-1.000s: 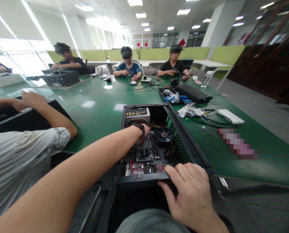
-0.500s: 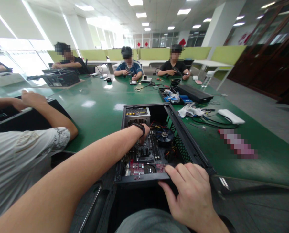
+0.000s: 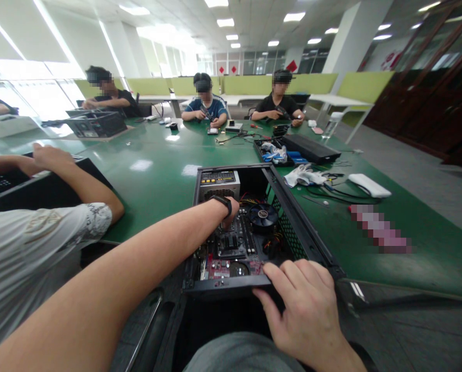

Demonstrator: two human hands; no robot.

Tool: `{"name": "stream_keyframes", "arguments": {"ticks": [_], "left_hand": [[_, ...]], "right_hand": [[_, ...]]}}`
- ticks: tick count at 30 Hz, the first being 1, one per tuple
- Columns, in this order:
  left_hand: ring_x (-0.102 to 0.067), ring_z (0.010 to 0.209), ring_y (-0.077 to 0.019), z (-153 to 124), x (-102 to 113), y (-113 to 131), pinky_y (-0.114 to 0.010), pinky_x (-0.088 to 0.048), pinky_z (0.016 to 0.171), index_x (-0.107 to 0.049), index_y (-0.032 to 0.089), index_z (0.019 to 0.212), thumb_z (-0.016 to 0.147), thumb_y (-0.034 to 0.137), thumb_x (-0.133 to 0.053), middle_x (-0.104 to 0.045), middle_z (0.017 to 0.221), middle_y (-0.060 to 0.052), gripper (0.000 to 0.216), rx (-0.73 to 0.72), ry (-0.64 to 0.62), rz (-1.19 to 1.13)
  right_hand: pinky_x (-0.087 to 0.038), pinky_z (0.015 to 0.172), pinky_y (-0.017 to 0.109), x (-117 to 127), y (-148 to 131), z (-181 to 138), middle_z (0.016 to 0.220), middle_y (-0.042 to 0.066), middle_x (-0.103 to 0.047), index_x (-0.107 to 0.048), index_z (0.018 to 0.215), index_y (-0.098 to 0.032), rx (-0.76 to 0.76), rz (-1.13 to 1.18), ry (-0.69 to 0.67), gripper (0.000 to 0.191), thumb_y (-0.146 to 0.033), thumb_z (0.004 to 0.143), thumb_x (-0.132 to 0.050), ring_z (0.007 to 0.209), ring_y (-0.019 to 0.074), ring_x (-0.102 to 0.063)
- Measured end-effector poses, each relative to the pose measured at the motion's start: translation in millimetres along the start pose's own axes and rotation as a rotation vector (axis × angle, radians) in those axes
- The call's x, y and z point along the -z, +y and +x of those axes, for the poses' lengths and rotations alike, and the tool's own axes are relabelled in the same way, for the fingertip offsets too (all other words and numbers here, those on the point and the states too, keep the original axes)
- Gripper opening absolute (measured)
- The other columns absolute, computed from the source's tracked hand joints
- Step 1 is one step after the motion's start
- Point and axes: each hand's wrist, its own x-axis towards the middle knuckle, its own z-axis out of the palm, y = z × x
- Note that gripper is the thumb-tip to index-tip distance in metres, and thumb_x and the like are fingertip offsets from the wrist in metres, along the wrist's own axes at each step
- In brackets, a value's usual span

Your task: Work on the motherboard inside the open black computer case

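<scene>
An open black computer case (image 3: 231, 285) lies in front of me at the table's near edge. My right hand (image 3: 303, 305) grips its near rim, fingers over the top and thumb below. Into the case reaches my left hand (image 3: 231, 211), pointing down over the motherboard (image 3: 233, 240); its fingers are mostly hidden, so what they touch does not show. Beside it sits a round black cooling fan (image 3: 262, 216). The power supply (image 3: 220, 186) fills the far left corner. A red circuit board (image 3: 218, 268) lies along the near side.
White work gloves (image 3: 303, 176), black cables (image 3: 343, 195) and a folded white cloth (image 3: 369, 186) lie to the right on the green table (image 3: 153, 191). A black toolbox (image 3: 310, 149) stands beyond. At left, a co-worker's arm (image 3: 87, 181) rests over another case. Several people sit across.
</scene>
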Motion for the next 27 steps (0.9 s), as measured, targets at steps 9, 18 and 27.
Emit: {"name": "stream_keyframes", "arguments": {"ticks": [9, 18, 27], "left_hand": [[-0.07, 0.104, -0.03, 3.7, -2.2, -0.8, -0.031, -0.054, 0.093, -0.077, 0.008, 0.107, 0.06, 0.031, -0.087, -0.075, 0.111, -0.016, 0.053, -0.039, -0.018, 0.03], [-0.07, 0.101, -0.0279, 3.7, -1.5, -0.8, -0.029, -0.054, 0.09, -0.077, 0.01, 0.105, 0.061, 0.03, -0.086, -0.076, 0.109, -0.015, 0.049, -0.04, -0.034, 0.024], [-0.071, 0.095, -0.0273, 3.5, -1.3, 1.2, -0.028, -0.052, 0.089, -0.081, 0.013, 0.092, 0.054, 0.027, -0.088, -0.078, 0.093, -0.012, 0.041, -0.015, -0.016, -0.007]], "right_hand": [[-0.031, 0.078, 0.04, 0.6, 0.1, 0.7, 0.081, 0.004, -0.057, -0.065, 0.105, -0.022, -0.001, -0.007, -0.003, 0.023, -0.034, 0.087, -0.061, 0.081, 0.0217, -0.045], [-0.031, 0.079, 0.041, 0.6, -0.3, -0.5, 0.082, 0.005, -0.058, -0.065, 0.105, -0.021, 0.0, 0.006, -0.006, 0.023, -0.034, 0.087, -0.061, 0.082, 0.0216, -0.044], [-0.032, 0.08, 0.041, -0.5, 0.9, -1.2, 0.082, 0.004, -0.058, -0.064, 0.107, -0.022, -0.007, 0.01, -0.014, 0.023, -0.034, 0.087, -0.061, 0.082, 0.022, -0.045]]}}
